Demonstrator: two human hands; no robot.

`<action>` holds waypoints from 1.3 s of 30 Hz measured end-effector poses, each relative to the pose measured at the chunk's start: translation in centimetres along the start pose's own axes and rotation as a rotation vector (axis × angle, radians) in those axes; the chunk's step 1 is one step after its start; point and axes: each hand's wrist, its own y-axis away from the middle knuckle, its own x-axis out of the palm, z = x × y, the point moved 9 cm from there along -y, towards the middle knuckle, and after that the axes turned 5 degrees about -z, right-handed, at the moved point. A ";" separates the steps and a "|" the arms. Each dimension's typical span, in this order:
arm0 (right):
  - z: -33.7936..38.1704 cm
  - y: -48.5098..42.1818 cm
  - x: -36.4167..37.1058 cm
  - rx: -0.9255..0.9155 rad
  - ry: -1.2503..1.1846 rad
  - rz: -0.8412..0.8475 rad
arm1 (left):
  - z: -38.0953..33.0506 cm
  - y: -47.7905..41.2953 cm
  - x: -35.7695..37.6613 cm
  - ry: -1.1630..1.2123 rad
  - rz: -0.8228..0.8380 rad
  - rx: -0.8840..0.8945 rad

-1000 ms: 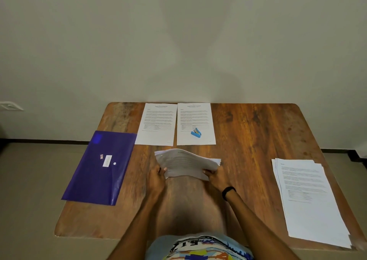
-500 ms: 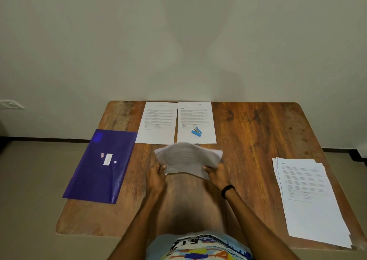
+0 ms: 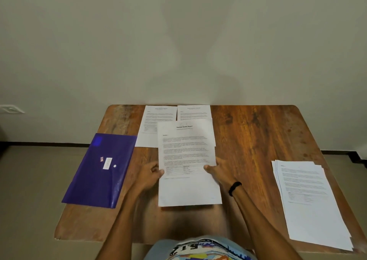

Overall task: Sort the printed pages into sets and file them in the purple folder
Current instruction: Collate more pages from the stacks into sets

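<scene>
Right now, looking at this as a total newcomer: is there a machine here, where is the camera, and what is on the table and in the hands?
There is no machine here. A person works with bare hands, and the single picture comes from a camera worn on their head, looking forward and down. The left hand and right hand each pinch a side edge of the held pages, thumbs on top, above a wooden table. On it lie a purple folder at the left, a left sheet and a right sheet at the far edge, partly hidden by the held pages, and a pile of printed pages at the right. I cannot tell how many pages are held.
</scene>
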 end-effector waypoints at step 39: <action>3.3 3.8 2.6 -0.006 -0.187 0.229 | -5.2 -2.5 -1.0 0.797 -0.011 -0.172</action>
